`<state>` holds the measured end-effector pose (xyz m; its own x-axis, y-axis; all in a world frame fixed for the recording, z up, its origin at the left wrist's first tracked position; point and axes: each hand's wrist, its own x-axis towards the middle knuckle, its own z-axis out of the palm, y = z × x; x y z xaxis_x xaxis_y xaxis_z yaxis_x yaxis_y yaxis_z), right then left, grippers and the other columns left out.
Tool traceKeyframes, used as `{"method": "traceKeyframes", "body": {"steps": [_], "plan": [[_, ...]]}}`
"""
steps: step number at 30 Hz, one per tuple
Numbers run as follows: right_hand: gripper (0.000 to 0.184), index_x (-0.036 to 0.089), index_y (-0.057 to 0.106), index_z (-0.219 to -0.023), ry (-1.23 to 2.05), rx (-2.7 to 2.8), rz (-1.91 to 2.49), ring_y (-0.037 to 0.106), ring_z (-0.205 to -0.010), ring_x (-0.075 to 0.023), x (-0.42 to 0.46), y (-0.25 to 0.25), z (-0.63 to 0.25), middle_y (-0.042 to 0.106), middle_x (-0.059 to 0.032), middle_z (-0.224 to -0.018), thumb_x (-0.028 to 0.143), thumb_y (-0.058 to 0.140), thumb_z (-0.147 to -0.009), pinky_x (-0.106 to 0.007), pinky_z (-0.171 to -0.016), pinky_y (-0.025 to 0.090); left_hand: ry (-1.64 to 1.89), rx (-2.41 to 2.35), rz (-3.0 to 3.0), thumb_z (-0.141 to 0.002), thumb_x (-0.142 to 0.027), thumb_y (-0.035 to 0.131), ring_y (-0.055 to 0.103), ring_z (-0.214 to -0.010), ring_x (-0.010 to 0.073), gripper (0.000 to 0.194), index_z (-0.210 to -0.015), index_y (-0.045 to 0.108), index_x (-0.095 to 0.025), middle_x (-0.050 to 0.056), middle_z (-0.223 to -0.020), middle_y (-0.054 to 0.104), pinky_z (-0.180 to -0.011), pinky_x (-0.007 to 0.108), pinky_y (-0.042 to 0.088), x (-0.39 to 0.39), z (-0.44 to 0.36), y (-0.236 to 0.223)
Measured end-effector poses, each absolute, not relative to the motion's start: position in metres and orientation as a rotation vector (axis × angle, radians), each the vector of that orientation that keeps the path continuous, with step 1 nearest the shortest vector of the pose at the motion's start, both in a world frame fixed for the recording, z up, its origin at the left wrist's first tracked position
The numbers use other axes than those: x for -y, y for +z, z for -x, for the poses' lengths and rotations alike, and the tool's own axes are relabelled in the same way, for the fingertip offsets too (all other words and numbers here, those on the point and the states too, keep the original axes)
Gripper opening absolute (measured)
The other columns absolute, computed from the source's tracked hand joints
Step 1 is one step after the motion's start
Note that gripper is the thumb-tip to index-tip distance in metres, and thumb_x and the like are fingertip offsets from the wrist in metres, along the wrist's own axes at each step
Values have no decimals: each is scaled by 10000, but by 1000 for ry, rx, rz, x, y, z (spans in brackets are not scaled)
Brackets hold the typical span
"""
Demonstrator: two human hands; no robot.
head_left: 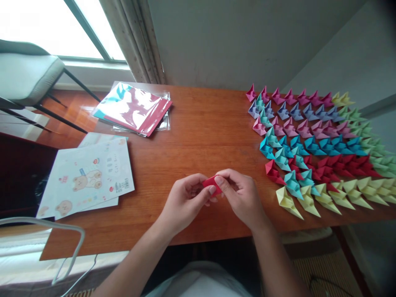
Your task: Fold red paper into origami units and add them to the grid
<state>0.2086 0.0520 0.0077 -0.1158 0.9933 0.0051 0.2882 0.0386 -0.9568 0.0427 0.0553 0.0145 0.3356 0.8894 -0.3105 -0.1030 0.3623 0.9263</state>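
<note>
Between my two hands is a small piece of folded red paper [211,182], held just above the front part of the wooden table. My left hand [189,198] pinches its left side, thumb on top. On its right side, my right hand [239,194] grips it with thumb and fingers. Fingertips cover much of the paper, so its full shape is hidden. To the right stand rows of folded paper figures, among them red ones [274,172], blue ones [312,145] and pale yellow ones [287,202].
Shiny plastic packs of coloured paper [133,107] lie at the table's back left. Nearer, white sheets with bear drawings [93,177] overlap the left edge. A grey chair [27,74] stands by the window. A white curved tube [78,243] rises at the lower left.
</note>
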Motion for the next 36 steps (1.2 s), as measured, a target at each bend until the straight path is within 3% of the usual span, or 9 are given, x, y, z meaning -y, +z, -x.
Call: {"method": "traceKeyframes", "body": {"steps": [5, 12, 18, 22, 28, 36], "plan": [[180, 246, 668, -1088, 1064, 1467, 1374, 680, -778, -169, -44, 1, -205, 720, -13, -882, 348, 589, -961, -278, -721, 545, 857, -1058, -980, -834, -393, 752, 634, -651, 139, 283, -803, 659, -128, 41, -698, 700, -596, 213, 502, -54, -43, 12], [146, 256, 686, -1072, 987, 1531, 1417, 688, -800, -157, -39, 0, -211, 736, -6, -913, 301, 598, -963, -266, -728, 540, 812, -1074, -1197, -978, -391, 545, 598, -591, 115, 346, -778, 656, -132, 23, -654, 653, -550, 199, 454, -54, -43, 12], [155, 249, 675, -1087, 1097, 1568, 1448, 705, -798, -156, -41, -6, -218, 747, -5, -942, 307, 591, -971, -261, -702, 555, 693, -1283, -1641, -986, -329, 513, 559, -555, 113, 307, -748, 627, -171, -7, -624, 627, -542, 223, 402, -51, -43, 5], [138, 224, 680, -1061, 839, 1813, 1514, 678, -879, -187, -44, -8, -221, 743, -32, -995, 233, 573, -974, -311, -787, 531, 740, -1565, -1993, -934, -213, 580, 598, -722, 145, 75, -929, 652, -195, 12, -840, 677, -646, 251, 435, -52, -43, -2], [94, 202, 697, -972, 487, 2035, 1526, 574, -908, -225, -49, -11, -219, 661, -61, -940, 209, 606, -950, -361, -838, 491, 752, -1331, -2245, -978, -153, 506, 596, -884, 170, 161, -997, 659, -200, 35, -1000, 666, -789, 285, 490, -50, -38, -9], [160, 191, 669, -1089, 539, 2187, 1359, 568, -887, -205, -39, -11, -227, 657, -60, -961, 182, 557, -975, -352, -830, 496, 597, -1251, -2473, -969, -150, 535, 581, -913, 200, 141, -1034, 658, -174, 49, -1049, 676, -799, 330, 504, -48, -35, -8]]}}
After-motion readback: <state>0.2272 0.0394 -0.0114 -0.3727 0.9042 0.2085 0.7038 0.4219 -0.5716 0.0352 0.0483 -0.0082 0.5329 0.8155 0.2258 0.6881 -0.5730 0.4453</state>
